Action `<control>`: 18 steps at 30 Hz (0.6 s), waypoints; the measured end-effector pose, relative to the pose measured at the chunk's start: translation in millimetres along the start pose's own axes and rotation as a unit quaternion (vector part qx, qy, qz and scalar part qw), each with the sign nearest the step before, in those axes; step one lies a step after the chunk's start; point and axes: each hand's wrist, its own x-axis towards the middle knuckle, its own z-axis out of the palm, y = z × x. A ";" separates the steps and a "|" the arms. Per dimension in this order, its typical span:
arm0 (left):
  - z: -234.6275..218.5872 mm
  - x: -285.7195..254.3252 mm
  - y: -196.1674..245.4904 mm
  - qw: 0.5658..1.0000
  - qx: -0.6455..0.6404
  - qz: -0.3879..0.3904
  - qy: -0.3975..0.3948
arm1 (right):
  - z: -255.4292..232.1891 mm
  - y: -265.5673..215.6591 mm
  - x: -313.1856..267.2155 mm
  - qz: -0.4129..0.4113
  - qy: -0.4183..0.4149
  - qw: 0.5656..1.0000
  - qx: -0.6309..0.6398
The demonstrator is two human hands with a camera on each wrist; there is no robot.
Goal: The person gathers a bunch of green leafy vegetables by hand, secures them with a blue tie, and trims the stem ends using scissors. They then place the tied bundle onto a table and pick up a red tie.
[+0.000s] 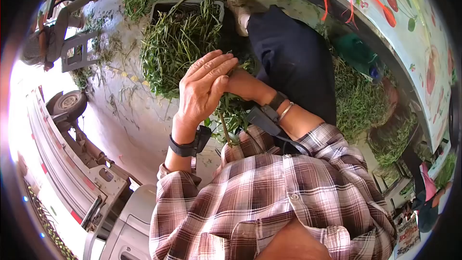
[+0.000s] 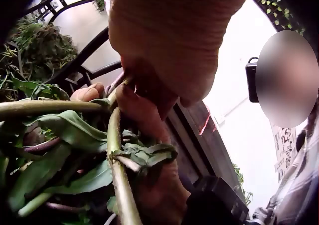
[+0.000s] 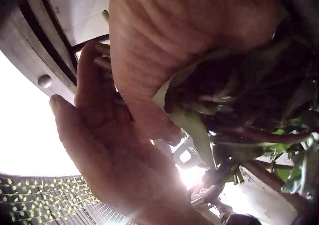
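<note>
My right hand (image 1: 245,84) grips a bunch of leafy green stems (image 1: 233,113), which hangs below it toward my lap. In the left wrist view, thick stems (image 2: 118,165) and broad leaves come out at its fingers. The right wrist view shows the hand curled over the leaves (image 3: 197,135), its palm mostly hidden. My left hand (image 1: 204,85) lies with straight fingers across the fingers of the right hand in the head view. Just beyond both hands, a heap of cut greens (image 1: 180,43) overflows a dark crate (image 1: 161,6).
A table with a printed cloth (image 1: 404,33) curves along the right, with red strings over its edge. More greens (image 1: 358,106) lie on the floor under it. At left are a plastic stool (image 1: 79,50), a seated person (image 1: 48,43) and a vehicle (image 1: 62,149) with a wheel.
</note>
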 end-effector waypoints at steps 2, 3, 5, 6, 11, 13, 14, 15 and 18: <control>4.5 -2.2 -0.3 1.000 -0.001 -0.016 0.023 | -1.0 -1.6 -2.0 0.023 0.006 1.000 0.015; -1.0 -1.1 -4.7 0.999 0.017 -0.010 0.026 | 2.1 -2.4 8.5 0.006 -0.002 1.000 0.017; -0.4 -3.7 -4.5 0.998 0.049 -0.016 0.025 | 6.8 2.8 8.3 -0.030 0.012 0.999 0.022; 0.5 -2.4 -6.2 0.998 0.048 -0.015 0.027 | 6.5 8.6 9.6 -0.030 0.012 0.999 0.020; 6.0 -2.6 -11.1 0.999 0.033 -0.015 -0.024 | 3.2 24.1 6.0 -0.060 0.010 0.982 -0.180; 5.4 -2.0 -5.1 0.998 0.002 -0.053 -0.022 | 10.4 18.3 1.4 -0.077 0.062 0.994 -0.037; 5.3 -1.3 -2.5 0.995 -0.029 -0.093 -0.023 | 13.0 16.9 -0.5 -0.091 0.112 0.983 0.110; 5.3 0.2 -2.2 0.995 -0.029 -0.092 -0.025 | 9.6 19.0 1.2 -0.091 0.113 0.983 0.111; 8.0 0.5 1.2 0.999 0.033 -0.010 -0.025 | -4.0 28.7 8.5 -0.148 0.003 0.984 -0.095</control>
